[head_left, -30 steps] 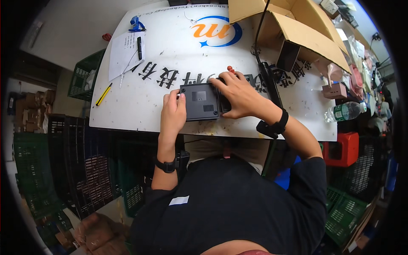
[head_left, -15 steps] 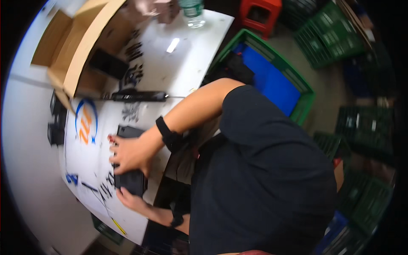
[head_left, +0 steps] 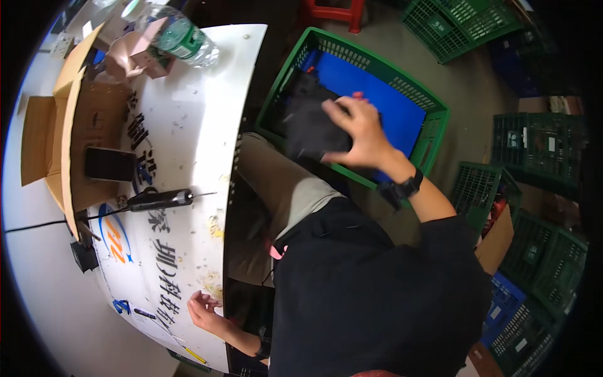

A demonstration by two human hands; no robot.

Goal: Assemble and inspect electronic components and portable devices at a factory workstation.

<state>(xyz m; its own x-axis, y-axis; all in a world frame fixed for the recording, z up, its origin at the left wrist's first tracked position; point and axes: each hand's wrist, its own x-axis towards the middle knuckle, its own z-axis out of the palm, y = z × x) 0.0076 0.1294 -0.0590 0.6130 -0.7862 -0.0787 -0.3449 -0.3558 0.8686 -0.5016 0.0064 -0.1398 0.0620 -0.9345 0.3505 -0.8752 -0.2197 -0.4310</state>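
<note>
My right hand (head_left: 364, 129) reaches over a green plastic crate (head_left: 433, 116) with a blue bottom. Its thumb and fingers span a flat black case (head_left: 317, 129), which it grips above other dark things in the crate. Something small and red shows at one fingertip. At the near edge of the white table (head_left: 195, 245), my left hand (head_left: 206, 311) hovers with loosely bent, parted fingers and nothing visible in them. A black electric screwdriver (head_left: 160, 200) lies on the table, its thin bit pointing right.
A phone (head_left: 111, 164) leans against an open cardboard box (head_left: 94, 119). Behind stand a clear bottle (head_left: 185, 44) and a pink box (head_left: 152, 53). A yellow pen-like tool (head_left: 195, 355) lies low on the table. Green crates (head_left: 537, 141) and a red stool (head_left: 339, 11) stand on the floor.
My right hand has left the table and swung right over the crate, carrying the black case. My left hand has let go of it and stays by the table edge. The view has turned.
</note>
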